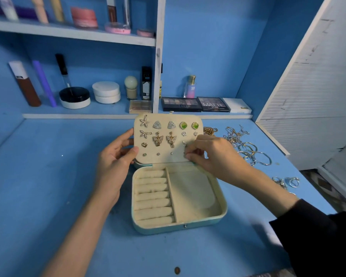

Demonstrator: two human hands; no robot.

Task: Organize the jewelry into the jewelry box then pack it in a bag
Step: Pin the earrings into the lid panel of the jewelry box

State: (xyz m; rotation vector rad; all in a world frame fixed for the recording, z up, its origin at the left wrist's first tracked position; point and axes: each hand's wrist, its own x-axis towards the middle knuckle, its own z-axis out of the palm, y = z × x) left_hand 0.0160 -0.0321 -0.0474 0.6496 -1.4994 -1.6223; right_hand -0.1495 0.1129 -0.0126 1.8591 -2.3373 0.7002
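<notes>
A mint jewelry box (222, 213) lies open on the blue desk, with ring rolls on the left and a bare compartment on the right. Its upright cream earring panel (164, 157) carries several earrings: a starfish, triangles, green squares, butterflies, small studs. My left hand (116, 156) grips the panel's left edge. My right hand (210, 154) pinches something small at the panel's lower right corner; what it pinches is hidden by the fingertips. Loose chains (235, 134), bangles (254, 154) and rings (288, 181) lie on the desk to the right of the box.
Makeup palettes (181, 104), a perfume bottle (190, 86) and cream jars (106, 94) stand on the low shelf behind the box. A white slatted door (312, 96) closes the right side. Bare blue desk (48, 176) lies to the left of the box.
</notes>
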